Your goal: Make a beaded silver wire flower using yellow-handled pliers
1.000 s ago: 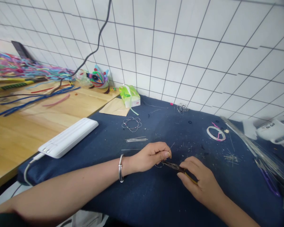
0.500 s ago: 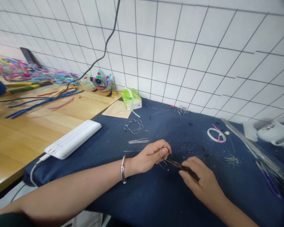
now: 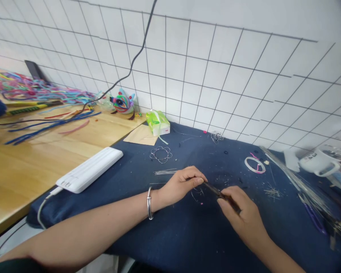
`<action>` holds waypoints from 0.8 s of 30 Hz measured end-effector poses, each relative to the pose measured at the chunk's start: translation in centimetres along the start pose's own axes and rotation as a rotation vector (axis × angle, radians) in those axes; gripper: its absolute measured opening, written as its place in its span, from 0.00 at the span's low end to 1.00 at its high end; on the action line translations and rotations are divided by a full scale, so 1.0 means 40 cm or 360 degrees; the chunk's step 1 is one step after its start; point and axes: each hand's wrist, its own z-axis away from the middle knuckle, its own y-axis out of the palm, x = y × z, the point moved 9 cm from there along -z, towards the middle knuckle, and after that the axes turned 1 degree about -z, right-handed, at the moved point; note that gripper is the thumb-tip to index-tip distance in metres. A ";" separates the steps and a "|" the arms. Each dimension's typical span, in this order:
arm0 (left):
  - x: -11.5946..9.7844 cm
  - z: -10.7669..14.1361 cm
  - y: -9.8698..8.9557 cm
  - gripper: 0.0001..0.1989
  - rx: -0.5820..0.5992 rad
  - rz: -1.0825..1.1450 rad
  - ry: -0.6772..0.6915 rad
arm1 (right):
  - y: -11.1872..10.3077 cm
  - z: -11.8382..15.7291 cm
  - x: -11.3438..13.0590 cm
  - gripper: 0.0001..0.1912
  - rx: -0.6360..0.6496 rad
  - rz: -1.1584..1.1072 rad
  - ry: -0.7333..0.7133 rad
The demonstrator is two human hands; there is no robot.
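Observation:
My right hand [image 3: 238, 210] is closed around the handles of a pair of pliers [image 3: 213, 188], whose jaws reach to the fingertips of my left hand [image 3: 189, 182]. Those left fingers pinch a thin bent wire [image 3: 197, 196], which curves out below them; its upper part is hidden by the fingers. A tiny pink bead [image 3: 201, 203] shows by the wire's lower end. Beyond my left hand lie a flower-shaped wire ring [image 3: 161, 154] and a row of straight wires [image 3: 165, 172], all on dark blue cloth [image 3: 187, 235].
On the left are a white power bank [image 3: 89, 170] with a cable and a wooden table [image 3: 102, 129]. A green tissue pack [image 3: 158, 122] stands by the wall. To the right lie a white ring-shaped coil [image 3: 255, 165], wire clippings [image 3: 272, 191], purple-handled scissors [image 3: 314, 216] and a white mug [image 3: 319, 163].
The pliers have tilted and their jaws sit closer against my left fingertips. My left hand has turned slightly, palm more downward. The whole view has shifted a little.

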 end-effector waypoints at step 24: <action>-0.009 0.010 -0.028 0.08 -0.0108 0.0108 -0.0061 | 0.108 -0.043 -0.016 0.07 -0.0013 -0.0737 0.0349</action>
